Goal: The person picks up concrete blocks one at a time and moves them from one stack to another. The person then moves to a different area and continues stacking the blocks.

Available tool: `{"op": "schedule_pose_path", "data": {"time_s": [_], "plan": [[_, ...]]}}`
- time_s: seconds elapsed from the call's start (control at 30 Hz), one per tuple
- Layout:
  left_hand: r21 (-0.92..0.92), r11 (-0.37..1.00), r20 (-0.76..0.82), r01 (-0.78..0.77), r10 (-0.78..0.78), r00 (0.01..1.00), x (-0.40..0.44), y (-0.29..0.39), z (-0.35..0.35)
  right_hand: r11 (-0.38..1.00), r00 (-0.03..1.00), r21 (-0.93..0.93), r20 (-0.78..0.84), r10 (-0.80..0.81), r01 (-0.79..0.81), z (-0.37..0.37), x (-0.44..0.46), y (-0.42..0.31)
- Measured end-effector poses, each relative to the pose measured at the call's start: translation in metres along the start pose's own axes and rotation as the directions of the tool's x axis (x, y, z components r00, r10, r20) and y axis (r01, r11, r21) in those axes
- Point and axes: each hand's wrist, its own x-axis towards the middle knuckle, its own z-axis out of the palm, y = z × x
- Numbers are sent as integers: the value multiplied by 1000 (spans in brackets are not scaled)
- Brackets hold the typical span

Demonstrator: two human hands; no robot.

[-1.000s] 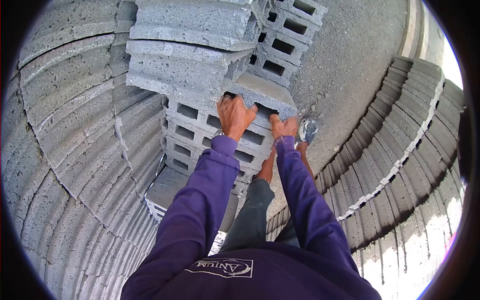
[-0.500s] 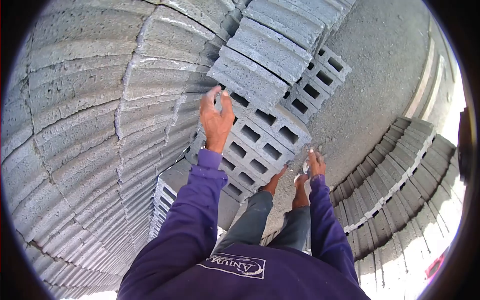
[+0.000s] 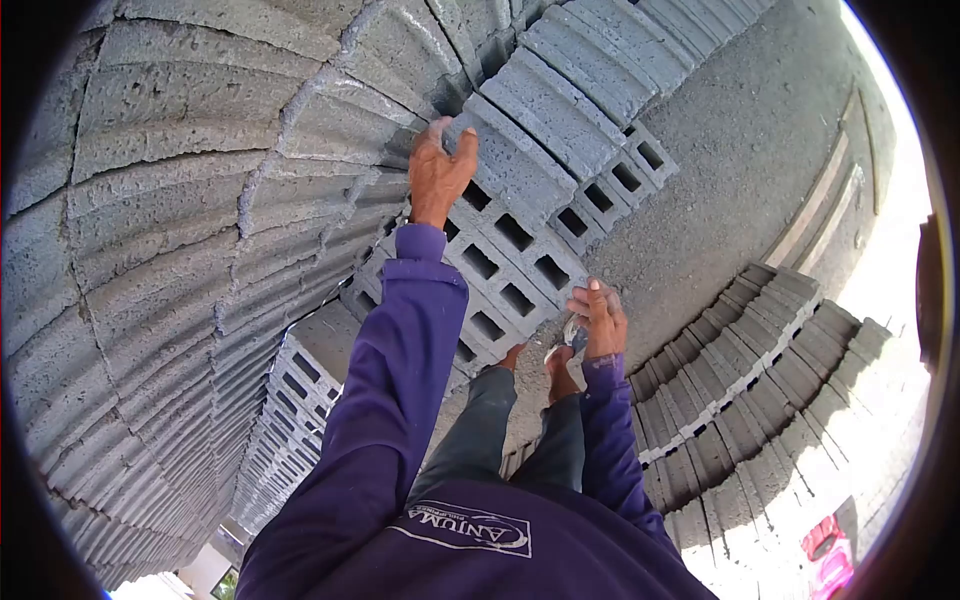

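Observation:
My left hand (image 3: 441, 178) reaches forward with thumb and fingers apart, at the left end of a grey concrete hollow block (image 3: 515, 160) lying on its side. Whether the fingertips press on that block cannot be made out. Under and in front of it, upright hollow blocks (image 3: 497, 292) show rows of dark rectangular holes. My right hand (image 3: 600, 312) hangs beside the right corner of these upright blocks, fingers loosely bent and apart, with nothing visible in it.
A tall wall of stacked blocks (image 3: 190, 190) rises close on my left. More blocks lie in a row ahead (image 3: 610, 60). Curved rows of blocks (image 3: 720, 370) stand to the right, beyond gritty ground (image 3: 700, 220). Wooden strips (image 3: 825, 215) lie at the far right.
My left hand has moved forward to the left end of the lying block. My right hand stays near the stack's right corner. The whole view has shifted a little.

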Motion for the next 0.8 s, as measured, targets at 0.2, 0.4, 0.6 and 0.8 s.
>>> {"op": "schedule_pose_path", "data": {"time_s": [0.2,0.4,0.6,0.8], "plan": [[-35,993,28,-115,116,993,-55,39,-4,984,995,173,-88,54,-38,19,29,-11],[-135,971,107,-199,214,971,-149,94,9,870,935,492,-304,184,-11,18,12,-68],[-104,992,275,77,-46,960,-113,40,58,869,886,463,-313,343,-173,-102,99,58],[122,918,489,-378,276,828,-79,39,104,899,912,429,-327,247,-89,-89,94,26]]}}
